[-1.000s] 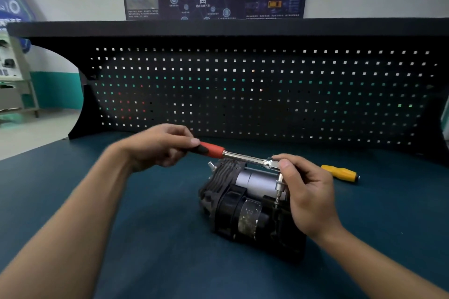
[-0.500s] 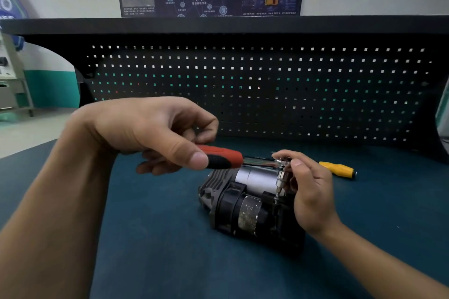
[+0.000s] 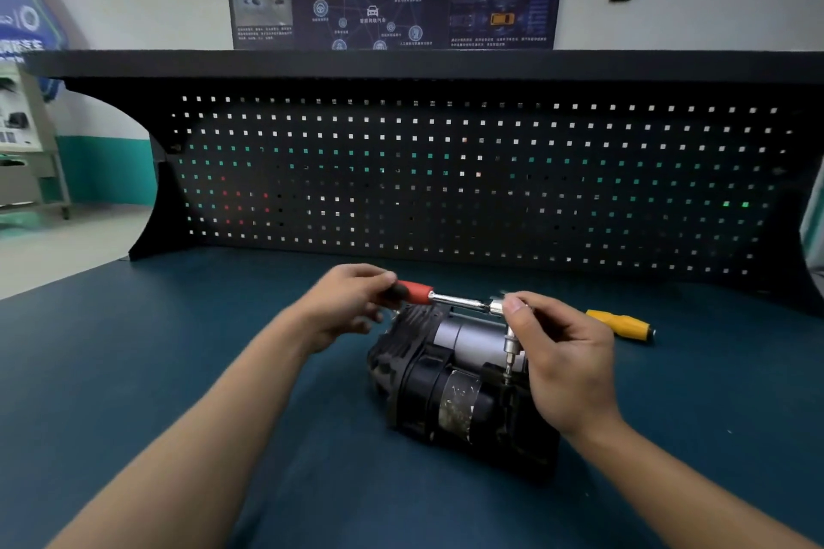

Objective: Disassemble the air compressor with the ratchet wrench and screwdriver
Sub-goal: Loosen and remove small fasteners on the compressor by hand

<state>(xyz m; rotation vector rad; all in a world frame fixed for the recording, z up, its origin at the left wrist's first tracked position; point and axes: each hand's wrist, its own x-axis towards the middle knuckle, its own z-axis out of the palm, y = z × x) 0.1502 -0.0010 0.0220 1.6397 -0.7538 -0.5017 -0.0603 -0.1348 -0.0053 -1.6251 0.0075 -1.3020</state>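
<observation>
A black air compressor (image 3: 446,388) with a silver cylinder lies on the dark blue bench top (image 3: 133,370). A ratchet wrench (image 3: 455,302) with a red and black handle runs level above it. Its socket extension points straight down onto the compressor's top. My left hand (image 3: 343,303) grips the wrench handle at its left end. My right hand (image 3: 562,361) holds the ratchet head and the extension between thumb and fingers. It covers the compressor's right end.
A yellow-handled screwdriver (image 3: 622,324) lies on the bench behind my right hand. A black pegboard (image 3: 446,174) with a shelf on top closes off the back of the bench. The bench's left edge drops to the floor.
My left hand swung the wrench handle toward me and then back away to the far side. My right hand stayed on the ratchet head. The compressor did not move.
</observation>
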